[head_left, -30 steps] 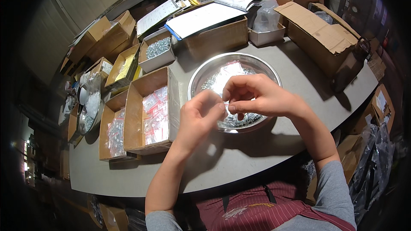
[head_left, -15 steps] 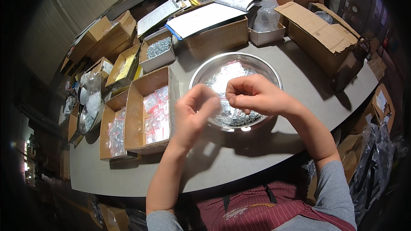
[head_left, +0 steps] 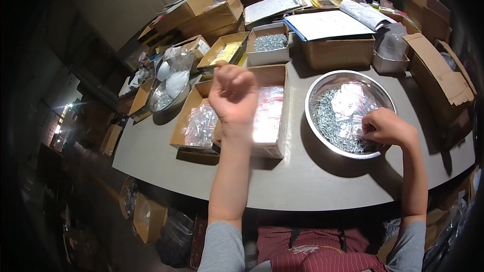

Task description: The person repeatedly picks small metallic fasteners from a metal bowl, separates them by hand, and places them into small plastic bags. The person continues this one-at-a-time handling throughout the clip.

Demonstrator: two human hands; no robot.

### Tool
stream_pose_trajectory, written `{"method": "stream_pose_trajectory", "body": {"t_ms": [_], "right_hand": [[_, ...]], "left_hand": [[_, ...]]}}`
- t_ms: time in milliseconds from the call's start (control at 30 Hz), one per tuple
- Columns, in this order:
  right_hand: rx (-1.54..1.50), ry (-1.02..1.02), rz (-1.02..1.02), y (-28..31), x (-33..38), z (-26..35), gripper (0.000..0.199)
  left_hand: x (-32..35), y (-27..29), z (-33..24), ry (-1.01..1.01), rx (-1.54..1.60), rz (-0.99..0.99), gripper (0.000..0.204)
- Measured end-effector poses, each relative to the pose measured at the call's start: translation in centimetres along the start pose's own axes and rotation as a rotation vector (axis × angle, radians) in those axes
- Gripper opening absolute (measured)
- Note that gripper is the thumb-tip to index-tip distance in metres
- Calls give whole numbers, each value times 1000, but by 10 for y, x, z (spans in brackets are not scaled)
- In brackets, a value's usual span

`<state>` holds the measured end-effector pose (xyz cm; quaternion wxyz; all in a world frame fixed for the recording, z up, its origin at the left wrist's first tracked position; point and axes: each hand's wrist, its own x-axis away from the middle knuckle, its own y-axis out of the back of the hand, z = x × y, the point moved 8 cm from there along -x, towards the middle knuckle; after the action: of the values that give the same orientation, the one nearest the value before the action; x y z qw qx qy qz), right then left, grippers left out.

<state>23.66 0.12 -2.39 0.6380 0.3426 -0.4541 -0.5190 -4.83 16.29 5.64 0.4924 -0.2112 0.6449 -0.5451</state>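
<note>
1. Your right hand (head_left: 387, 127) is the nearer of your hands to the steel bowl (head_left: 308, 121): it reaches over the near right part of the rim, with its fingertips down among the small plastic bags (head_left: 348, 102).
2. Its fingers are bent and drawn close together; their tips are partly hidden, so you cannot tell whether they pinch a bag.
3. The bowl sits on the right side of the tabletop (head_left: 282, 186). It is round, so it offers no long axis, but the bags form a heap running from far to near, just left of your right hand.
4. Loose screws (head_left: 326, 121) lie beside that heap, along the bowl's left and near parts, farther left from your fingers than the bags.
5. Your left hand (head_left: 233, 93) is well apart from the bowl, raised to its left, fingers curled in; blur keeps you from telling whether it holds anything.
6. It appears in front of the two cardboard boxes: the right box (head_left: 283, 88), with filled bags (head_left: 269, 108), and the left box (head_left: 201, 92), with more. Both boxes run lengthwise from near to far.
</note>
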Motion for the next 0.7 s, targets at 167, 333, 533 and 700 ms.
{"method": "stream_pose_trajectory", "body": {"t_ms": [167, 333, 533, 700], "right_hand": [[-161, 179, -279, 34, 11, 13, 13], [-570, 272, -264, 35, 10, 26, 22], [-822, 257, -164, 24, 13, 34, 19], [-804, 189, -102, 25, 16, 40, 13]], "left_hand": [[17, 26, 66, 240, -874, -252, 19], [52, 22, 136, 236, -2007, 249, 43], [65, 45, 153, 436, -1814, 131, 26], [65, 38, 151, 395, -2031, 192, 14]]}}
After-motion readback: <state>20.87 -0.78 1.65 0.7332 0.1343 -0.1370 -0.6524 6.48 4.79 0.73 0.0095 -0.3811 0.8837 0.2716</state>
